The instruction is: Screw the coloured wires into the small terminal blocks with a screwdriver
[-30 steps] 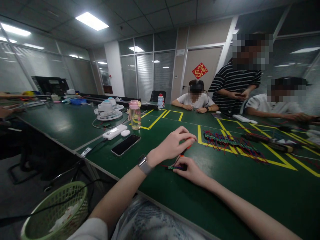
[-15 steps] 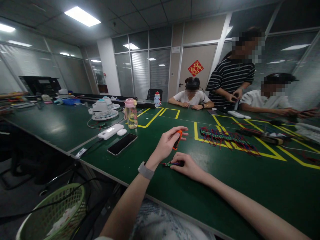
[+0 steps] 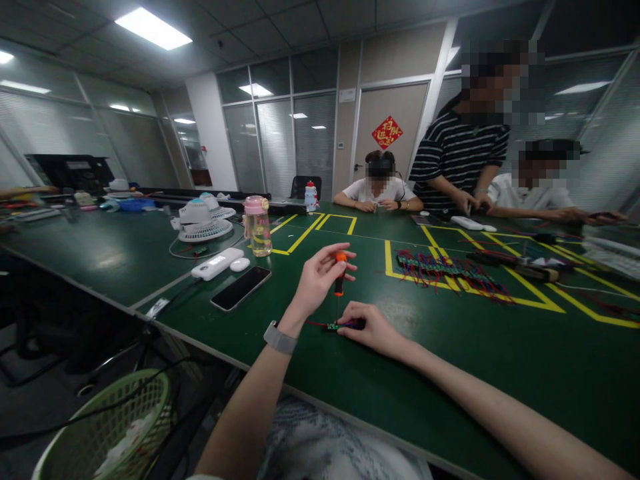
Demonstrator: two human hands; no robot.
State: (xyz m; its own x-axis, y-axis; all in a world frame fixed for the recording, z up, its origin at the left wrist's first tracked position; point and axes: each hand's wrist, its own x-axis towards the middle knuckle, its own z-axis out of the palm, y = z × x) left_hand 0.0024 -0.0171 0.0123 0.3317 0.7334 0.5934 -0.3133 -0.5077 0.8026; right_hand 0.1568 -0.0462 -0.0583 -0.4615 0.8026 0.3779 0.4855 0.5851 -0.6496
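On the green table (image 3: 525, 347) before glazed partitions (image 3: 315, 147) sits, apparently, a circuit board (image 3: 331, 327).

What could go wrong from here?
Slip: the left hand holds the screwdriver nearly upright over the small circuit board; its tip might skid into the right hand, which is right beside it.
Twist: the right hand seems to steady only one end, so the board could pivot under pressure.
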